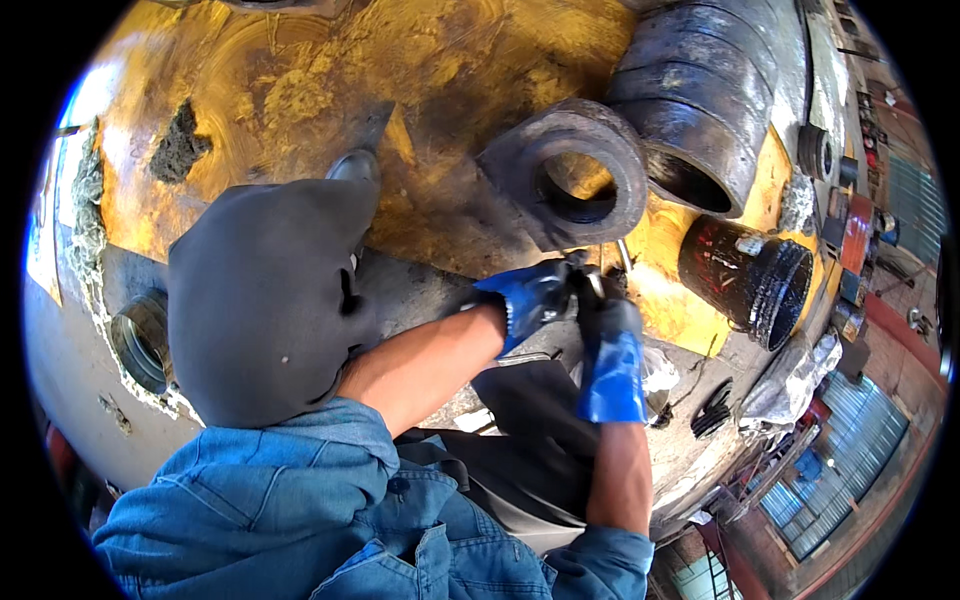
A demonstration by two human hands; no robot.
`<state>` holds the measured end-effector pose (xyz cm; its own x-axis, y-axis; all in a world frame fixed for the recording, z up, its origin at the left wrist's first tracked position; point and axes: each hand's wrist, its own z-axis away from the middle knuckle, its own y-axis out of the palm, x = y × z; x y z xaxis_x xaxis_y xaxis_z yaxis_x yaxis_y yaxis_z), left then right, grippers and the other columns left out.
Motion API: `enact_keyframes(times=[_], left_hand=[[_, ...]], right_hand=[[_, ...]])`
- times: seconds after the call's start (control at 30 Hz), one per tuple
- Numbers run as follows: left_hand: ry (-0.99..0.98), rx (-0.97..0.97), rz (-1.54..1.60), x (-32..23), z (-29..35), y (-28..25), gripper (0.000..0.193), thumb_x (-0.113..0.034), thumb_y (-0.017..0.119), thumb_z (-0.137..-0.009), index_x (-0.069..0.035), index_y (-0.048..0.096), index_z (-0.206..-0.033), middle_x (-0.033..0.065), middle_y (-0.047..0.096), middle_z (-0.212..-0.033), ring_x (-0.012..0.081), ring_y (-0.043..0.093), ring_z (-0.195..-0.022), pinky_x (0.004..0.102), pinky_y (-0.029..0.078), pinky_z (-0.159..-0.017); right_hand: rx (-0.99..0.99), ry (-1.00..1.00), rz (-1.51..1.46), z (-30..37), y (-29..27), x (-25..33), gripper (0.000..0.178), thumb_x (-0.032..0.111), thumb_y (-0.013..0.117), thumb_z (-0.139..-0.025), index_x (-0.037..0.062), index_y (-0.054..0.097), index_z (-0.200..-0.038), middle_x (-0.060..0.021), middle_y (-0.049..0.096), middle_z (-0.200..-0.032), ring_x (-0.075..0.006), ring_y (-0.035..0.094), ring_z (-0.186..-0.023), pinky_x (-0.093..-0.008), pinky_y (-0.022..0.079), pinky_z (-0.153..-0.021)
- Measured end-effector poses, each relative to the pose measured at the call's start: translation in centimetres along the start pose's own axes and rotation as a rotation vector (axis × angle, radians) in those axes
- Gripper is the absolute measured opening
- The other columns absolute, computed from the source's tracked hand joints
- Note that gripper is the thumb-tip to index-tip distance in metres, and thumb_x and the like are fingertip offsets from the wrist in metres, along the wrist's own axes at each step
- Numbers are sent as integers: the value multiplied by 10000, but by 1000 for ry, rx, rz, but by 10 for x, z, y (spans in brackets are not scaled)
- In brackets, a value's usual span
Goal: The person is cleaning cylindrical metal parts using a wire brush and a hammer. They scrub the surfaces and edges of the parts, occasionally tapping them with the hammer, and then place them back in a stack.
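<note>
Both of my hands wear blue gloves with dark fingers and meet just below a heavy steel ring-shaped part (610,140). My left hand (538,298) reaches in from the left with its fingers closed; whatever is in them is too dark to make out. My right hand (612,345) is closed beside it, its fingers bent around a short pale metal piece (597,284). Close above the right fingers, a thin light metal rod (625,254) slants toward the ring part's lower edge. Its lower end is hidden by the fingers.
A large ribbed steel cylinder (700,95) lies behind the ring part. To its right is a black can (735,275) on its side. My bent knee in dark grey cloth (270,300) fills the left, above a worn yellow surface (300,70). A round metal collar (143,340) lies farther left.
</note>
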<state>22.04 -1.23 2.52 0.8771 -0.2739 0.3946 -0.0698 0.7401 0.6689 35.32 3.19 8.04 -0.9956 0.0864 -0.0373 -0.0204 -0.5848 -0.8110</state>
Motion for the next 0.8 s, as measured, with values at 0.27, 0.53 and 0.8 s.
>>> enact_keyframes(times=[0.27, 0.53, 0.8], left_hand=[[155, 73, -676, 4, -40, -49, 271, -347, 537, -1058, -112, 669, -1039, 2, 652, -836, 89, 579, -696, 232, 475, -617], [-199, -168, -297, 15, -31, -11, 394, -413, 451, -1079, -96, 644, -1214, 91, 679, -1036, 195, 598, -986, 302, 466, -875], [66, -243, -607, 4, -44, -49, 388, -407, 565, -1043, -57, 656, -1182, 63, 684, -1031, 151, 535, -901, 297, 435, -874]], right_hand=[[-4, 15, 133, 2, 17, 4, 321, 440, 639, -947, 290, 721, -1219, -161, 749, -1062, -360, 715, -1021, -448, 568, -899], [215, 48, -168, -31, 19, -34, 476, 577, 586, -962, 154, 742, -1116, -184, 753, -956, -348, 735, -950, -458, 554, -822], [133, 60, -724, -9, 78, -16, 288, 331, 623, -1016, 65, 731, -1030, -63, 700, -744, -146, 658, -633, -313, 475, -522]])
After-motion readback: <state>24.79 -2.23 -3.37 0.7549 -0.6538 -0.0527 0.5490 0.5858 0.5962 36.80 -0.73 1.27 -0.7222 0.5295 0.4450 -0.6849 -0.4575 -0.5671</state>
